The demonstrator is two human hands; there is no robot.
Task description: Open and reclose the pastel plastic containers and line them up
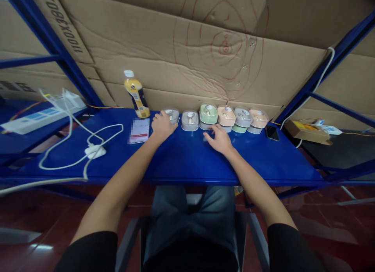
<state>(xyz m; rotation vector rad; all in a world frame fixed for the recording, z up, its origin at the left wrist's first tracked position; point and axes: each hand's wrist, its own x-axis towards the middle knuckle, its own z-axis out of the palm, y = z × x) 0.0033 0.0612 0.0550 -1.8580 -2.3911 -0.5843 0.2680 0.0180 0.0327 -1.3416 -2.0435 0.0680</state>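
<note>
My left hand [163, 126] is wrapped round the near left side of a small grey box [172, 115] with a clear lid, the leftmost in a row. The hand covers part of this box. My right hand [219, 139] has its fingers spread and holds nothing. Its fingertips are beside a grey box at the bottom of a stack topped by a green box [208, 113]; I cannot tell whether they touch. Between the hands sits a single grey box [190, 120]. Two-high stacks continue rightward, topped by a peach box [226, 115], a grey box [243, 117] and another peach box [258, 118].
A yellow drink bottle [137, 95] and a phone with a lit screen [140, 130] are left of my left hand. A white cable with an adapter [95, 151] lies farther left. A dark phone [272, 133] lies right of the stacks. Cardboard [140, 76] backs the blue table [187, 162].
</note>
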